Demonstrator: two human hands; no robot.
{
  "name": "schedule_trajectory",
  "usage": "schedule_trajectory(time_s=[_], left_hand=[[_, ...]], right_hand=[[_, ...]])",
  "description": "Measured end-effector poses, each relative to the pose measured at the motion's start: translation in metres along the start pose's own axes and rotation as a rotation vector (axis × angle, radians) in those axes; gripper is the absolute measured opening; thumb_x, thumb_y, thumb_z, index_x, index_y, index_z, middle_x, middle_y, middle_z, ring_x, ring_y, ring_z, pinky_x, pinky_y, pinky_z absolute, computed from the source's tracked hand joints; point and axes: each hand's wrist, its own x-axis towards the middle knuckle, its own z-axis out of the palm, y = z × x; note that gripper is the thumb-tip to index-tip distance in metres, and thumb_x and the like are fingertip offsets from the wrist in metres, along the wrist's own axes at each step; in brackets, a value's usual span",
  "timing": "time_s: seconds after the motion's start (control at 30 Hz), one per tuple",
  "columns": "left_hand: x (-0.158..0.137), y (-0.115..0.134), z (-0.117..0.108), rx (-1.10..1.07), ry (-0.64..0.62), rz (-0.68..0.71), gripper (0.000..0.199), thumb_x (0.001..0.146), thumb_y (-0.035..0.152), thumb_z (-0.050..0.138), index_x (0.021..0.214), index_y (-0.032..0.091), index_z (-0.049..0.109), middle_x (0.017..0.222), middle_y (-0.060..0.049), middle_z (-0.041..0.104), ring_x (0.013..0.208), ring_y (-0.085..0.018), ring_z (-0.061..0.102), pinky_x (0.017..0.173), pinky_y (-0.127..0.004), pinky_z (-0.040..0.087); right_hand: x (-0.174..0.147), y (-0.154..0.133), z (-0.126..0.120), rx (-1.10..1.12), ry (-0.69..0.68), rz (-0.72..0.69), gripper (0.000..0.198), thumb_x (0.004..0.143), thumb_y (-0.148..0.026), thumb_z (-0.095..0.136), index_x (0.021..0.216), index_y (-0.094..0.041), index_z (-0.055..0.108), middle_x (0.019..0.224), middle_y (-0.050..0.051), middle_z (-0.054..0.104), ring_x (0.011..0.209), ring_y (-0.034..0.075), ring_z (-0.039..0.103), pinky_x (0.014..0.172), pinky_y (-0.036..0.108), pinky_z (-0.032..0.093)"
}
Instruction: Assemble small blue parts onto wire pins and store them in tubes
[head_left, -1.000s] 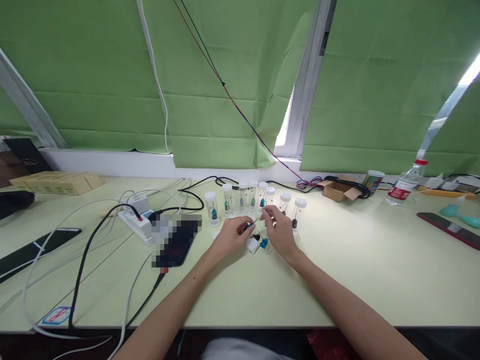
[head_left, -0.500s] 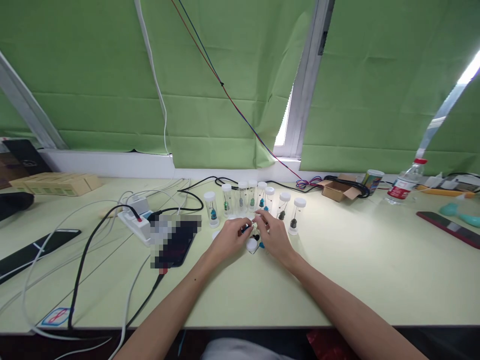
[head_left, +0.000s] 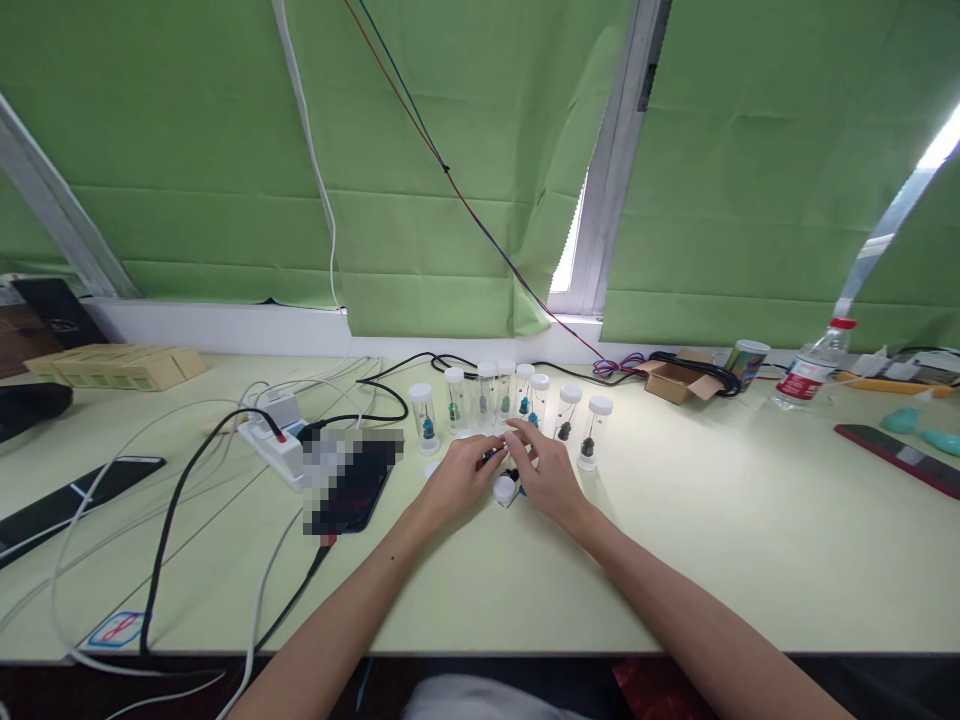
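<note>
My left hand (head_left: pixel 463 472) and my right hand (head_left: pixel 551 468) meet low over the table, fingertips almost touching. Both are closed in a pinch around something small and dark that the fingers mostly hide; I cannot make out its kind. Just below the fingertips, between the hands, lies a white cap (head_left: pixel 504 490) with a small black piece beside it. Behind the hands stand several clear tubes with white caps, each holding a small coloured part: one with a blue part (head_left: pixel 424 420) is left of my left hand, and another with a dark part (head_left: pixel 589 435) is right of my right hand.
A phone (head_left: pixel 371 485) and a white power strip (head_left: pixel 274 445) with tangled cables lie to the left. At the back right are an open cardboard box (head_left: pixel 675 380), a can (head_left: pixel 742 362) and a water bottle (head_left: pixel 808 370). A dark red flat device (head_left: pixel 896 460) lies far right.
Both hands keep almost the same place and pinch; the right fingers have shifted very slightly. The tubes have not moved on the table.
</note>
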Motion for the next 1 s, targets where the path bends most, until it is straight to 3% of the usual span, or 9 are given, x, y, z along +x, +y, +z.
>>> schedule_trajectory(time_s=[0.27,0.4,0.6,0.73,0.8,1.0], left_hand=[[0.0,-0.003,0.002,-0.019,0.063,0.01,0.032,0.095,0.031,0.043,0.09,0.017,0.07,0.078,-0.006,0.068,0.065,-0.015,0.054,0.064,-0.026,0.038],[0.001,-0.003,0.003,-0.053,0.13,-0.052,0.032,0.094,0.036,0.046,0.084,0.017,0.07,0.07,-0.003,0.065,0.059,-0.013,0.05,0.06,-0.025,0.037],[0.005,0.001,-0.003,-0.363,0.176,-0.249,0.035,0.088,0.047,0.052,0.078,0.017,0.065,0.067,-0.001,0.063,0.045,-0.01,0.048,0.049,-0.024,0.039],[0.007,-0.001,-0.005,-0.543,0.139,-0.323,0.038,0.084,0.052,0.057,0.074,0.016,0.063,0.057,0.0,0.059,0.039,-0.009,0.046,0.042,-0.023,0.037],[0.008,-0.003,-0.004,-0.633,0.13,-0.361,0.039,0.081,0.054,0.06,0.075,0.015,0.063,0.063,-0.003,0.062,0.041,-0.01,0.049,0.04,-0.022,0.038],[0.008,-0.003,-0.004,-0.751,0.138,-0.445,0.045,0.074,0.059,0.066,0.08,0.014,0.063,0.074,-0.006,0.066,0.046,-0.01,0.053,0.039,-0.022,0.041]], right_hand=[[-0.004,-0.002,0.0,0.072,-0.034,-0.013,0.046,0.099,-0.04,0.041,0.14,-0.021,0.047,0.111,0.008,0.071,0.089,0.019,0.067,0.073,0.03,0.054],[-0.004,-0.005,-0.002,0.092,0.016,0.01,0.045,0.101,-0.04,0.033,0.142,-0.022,0.041,0.115,0.009,0.069,0.074,0.016,0.066,0.07,0.03,0.053],[0.001,0.004,-0.003,0.073,0.129,0.018,0.036,0.101,-0.04,0.03,0.124,-0.02,0.049,0.102,0.008,0.068,0.078,0.016,0.064,0.065,0.027,0.049],[0.005,0.009,-0.003,-0.019,0.092,-0.008,0.029,0.1,-0.038,0.035,0.099,-0.021,0.058,0.086,0.005,0.066,0.076,0.017,0.061,0.065,0.026,0.047],[0.007,0.014,-0.002,-0.063,0.06,-0.028,0.025,0.097,-0.035,0.04,0.091,-0.02,0.058,0.081,0.004,0.065,0.072,0.017,0.059,0.062,0.026,0.045],[0.008,0.032,0.001,-0.158,-0.044,-0.049,0.017,0.092,-0.026,0.045,0.086,-0.02,0.06,0.079,0.003,0.067,0.067,0.016,0.057,0.06,0.027,0.042]])
